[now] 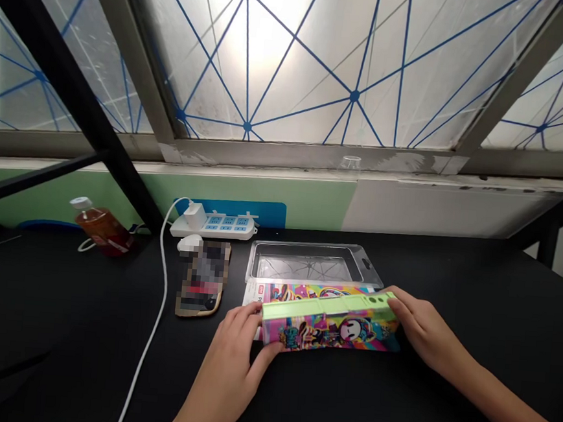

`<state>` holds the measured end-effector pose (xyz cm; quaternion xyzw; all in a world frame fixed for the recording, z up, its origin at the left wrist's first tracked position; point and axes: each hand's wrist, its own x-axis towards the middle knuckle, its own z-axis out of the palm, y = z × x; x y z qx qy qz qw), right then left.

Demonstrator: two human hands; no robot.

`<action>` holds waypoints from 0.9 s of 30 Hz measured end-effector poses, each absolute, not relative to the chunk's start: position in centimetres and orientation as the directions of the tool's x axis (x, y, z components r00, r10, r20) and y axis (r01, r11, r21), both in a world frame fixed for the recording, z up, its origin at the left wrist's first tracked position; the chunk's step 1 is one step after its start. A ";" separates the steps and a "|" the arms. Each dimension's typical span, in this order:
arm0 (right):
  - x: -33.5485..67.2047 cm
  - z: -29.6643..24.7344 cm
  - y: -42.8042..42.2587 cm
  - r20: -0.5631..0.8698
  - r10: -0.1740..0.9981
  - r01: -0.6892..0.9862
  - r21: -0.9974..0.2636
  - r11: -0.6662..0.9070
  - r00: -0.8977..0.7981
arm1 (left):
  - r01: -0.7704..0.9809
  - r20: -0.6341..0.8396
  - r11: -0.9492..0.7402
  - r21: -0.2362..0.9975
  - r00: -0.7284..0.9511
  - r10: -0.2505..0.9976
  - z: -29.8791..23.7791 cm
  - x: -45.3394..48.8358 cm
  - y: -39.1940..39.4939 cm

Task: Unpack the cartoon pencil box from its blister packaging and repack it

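The left hand [237, 357] and right hand [421, 323] pinched the cartoon-printed box [335, 327] at its left and right ends; the card [282, 292] beyond bore unreadable lettering.

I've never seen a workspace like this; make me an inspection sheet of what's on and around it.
Surface: black tabletop, matte-looking.
Job's things: colourful box with a lime-green upper side; printed card partly hidden behind it; clear plastic tray beyond.
Clutter: phone-like item, blurred; small white object at its upper end; tilted bottle with reddish-brown contents, far left.
Hands: left hand grips the box's left end; right hand holds its right end.
Cables: white cable runs from an adapter in the power strip out of the picture's bottom edge.
Surroundings: window with blue line pattern; black bars at left.
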<state>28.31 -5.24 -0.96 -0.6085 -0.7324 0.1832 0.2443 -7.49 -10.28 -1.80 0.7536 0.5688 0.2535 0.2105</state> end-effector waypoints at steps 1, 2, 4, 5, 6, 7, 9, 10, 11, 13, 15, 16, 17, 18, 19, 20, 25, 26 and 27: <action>28.1 -0.7 -4.8 0.110 0.983 0.833 -0.522 0.184 -0.149 | 0.755 0.140 -0.266 0.599 0.228 0.963 -1.8 -7.4 -10.2; 27.9 -0.4 -4.4 0.099 0.981 0.867 -0.460 0.194 -0.167 | 0.763 0.141 -0.260 0.592 0.219 0.965 -1.8 -7.3 -10.1; 27.4 -0.1 -3.8 0.140 0.967 0.924 -0.291 0.247 -0.215 | 0.785 0.157 -0.222 0.578 0.160 0.975 -2.0 -7.3 -10.1; 27.0 0.0 -3.8 0.180 0.953 0.940 -0.197 0.279 -0.245 | 0.794 0.167 -0.200 0.575 0.126 0.978 -2.1 -7.3 -10.1; 26.5 0.0 -3.9 0.224 0.934 0.946 -0.109 0.306 -0.277 | 0.798 0.175 -0.185 0.574 0.101 0.979 -2.3 -7.3 -10.2; 25.9 0.1 -4.2 0.260 0.915 0.943 -0.039 0.330 -0.309 | 0.797 0.177 -0.181 0.576 0.095 0.980 -2.5 -7.4 -10.2; 24.4 0.2 -4.8 0.308 0.872 0.919 0.021 0.394 -0.381 | 0.783 0.162 -0.211 0.585 0.142 0.976 -2.7 -7.6 -10.4; 23.4 0.2 -5.2 0.318 0.851 0.899 0.013 0.437 -0.418 | 0.774 0.155 -0.237 0.587 0.180 0.971 -2.9 -7.6 -10.4; 22.5 0.2 -5.4 0.322 0.832 0.876 -0.012 0.481 -0.452 | 0.767 0.153 -0.263 0.585 0.214 0.965 -3.0 -7.7 -10.5; 20.6 0.1 -5.5 0.315 0.801 0.827 -0.077 0.557 -0.510 | 0.762 0.155 -0.299 0.574 0.257 0.954 -3.1 -7.7 -10.5; 19.0 -0.2 -5.2 0.297 0.785 0.789 -0.136 0.599 -0.544 | 0.760 0.150 -0.309 0.572 0.274 0.950 -3.2 -7.8 -10.5; 18.4 -0.4 -5.0 0.293 0.783 0.779 -0.162 0.606 -0.548 | 0.757 0.141 -0.310 0.575 0.281 0.949 -3.2 -7.8 -10.4; 18.0 -0.6 -4.8 0.295 0.785 0.774 -0.183 0.606 -0.545 | 0.753 0.133 -0.312 0.579 0.290 0.948 -3.2 -7.8 -10.4; 17.7 -0.8 -4.5 0.300 0.788 0.772 -0.199 0.603 -0.538 | 0.749 0.130 -0.316 0.582 0.298 0.946 -3.2 -7.9 -10.3; 17.4 -0.9 -4.4 0.312 0.789 0.773 -0.208 0.600 -0.528 | 0.746 0.132 -0.325 0.582 0.308 0.942 -3.2 -7.9 -10.3; 17.3 -0.9 -4.3 0.330 0.790 0.774 -0.214 0.596 -0.517 | 0.743 0.136 -0.333 0.581 0.315 0.939 -3.2 -7.9 -10.2; 16.9 -0.4 -4.1 0.502 0.739 0.777 -0.189 0.600 -0.449 | 0.711 0.130 -0.285 0.643 0.265 0.955 -2.9 -8.1 -10.3; 16.9 -0.2 -4.2 0.543 0.714 0.773 -0.173 0.611 -0.443 | 0.699 0.101 -0.242 0.673 0.237 0.966 -2.8 -8.3 -10.5; 17.0 0.0 -4.4 0.582 0.679 0.763 -0.148 0.630 -0.448 | 0.683 0.064 -0.197 0.703 0.215 0.974 -2.7 -8.5 -10.7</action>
